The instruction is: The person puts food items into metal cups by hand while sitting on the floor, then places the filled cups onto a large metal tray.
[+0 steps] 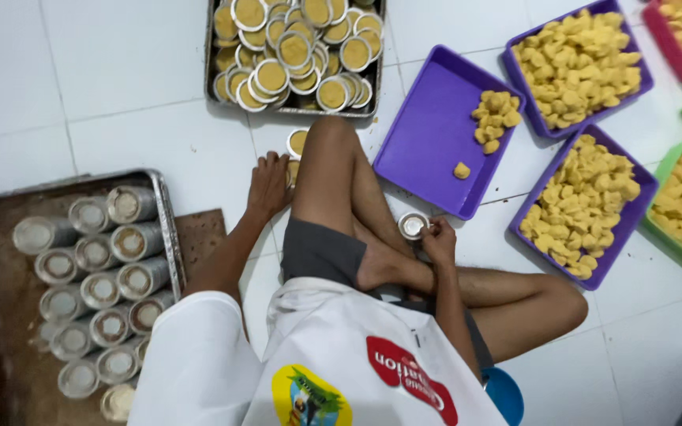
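White floor tiles [128, 55] surround a person seated cross-legged, seen from above. The right hand [438, 239] pinches a small round metal tin [413, 225] by its rim, fingers curled about it, just above the crossed ankle and beside the near corner of a purple rectangular plastic tray [428, 130] that holds a few yellow dough lumps [496, 116]. The left hand [268, 184] lies flat on the tiles, fingers spread, its fingertips next to a filled round tin [297, 142] standing on the floor. Beyond the raised knee sits a grey metal baking tray [211, 63] heaped with round tins of yellow filling [294, 49]. At the person's left, a second metal tray [166, 229] carries stacks of empty tins lying on their sides [96, 292]. To the right, more purple trays [639, 79], green trays [672, 237] and a red tray [657, 24] are piled with yellow dough pieces [582, 205].
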